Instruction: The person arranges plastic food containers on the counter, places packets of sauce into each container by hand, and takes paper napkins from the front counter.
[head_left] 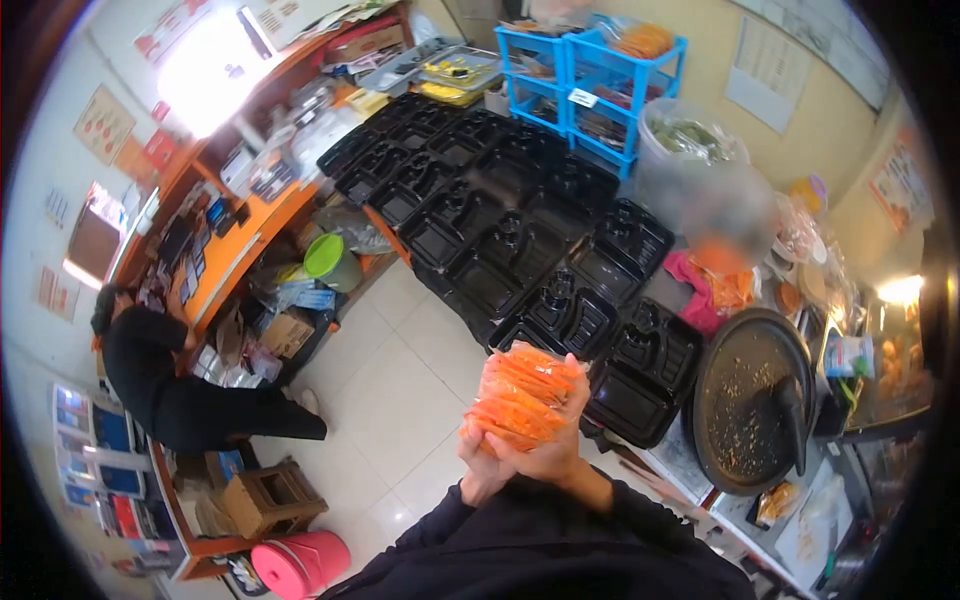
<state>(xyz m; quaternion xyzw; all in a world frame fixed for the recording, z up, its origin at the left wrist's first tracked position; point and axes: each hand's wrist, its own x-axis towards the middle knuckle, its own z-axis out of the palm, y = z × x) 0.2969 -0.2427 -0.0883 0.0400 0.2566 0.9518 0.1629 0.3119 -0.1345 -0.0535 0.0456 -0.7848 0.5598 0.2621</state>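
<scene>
A stack of orange packets (525,395), wrapped in clear film, is held in two bare hands above a tiled floor (375,375), at the near edge of a table spread with black trays (500,235). The lower left of the stack is clasped by the left hand (484,466), while its right side and underside are grasped by the right hand (555,445). The trays, moulded into compartments, are set close together in rows, the nearest seen just beyond the packets. Behind them, a blue rack (570,85) is stood against the wall. At right, a dark pan (740,365) is scattered with pale bits, a black handle (792,425) laid over its side; near its far edge, a pink cloth (695,295) is seen. At left, a person in black (150,365) is pictured at an orange counter (255,225). A green bin (332,262) is placed near the counter, and a pink bucket (300,562) is shown at lower left.
</scene>
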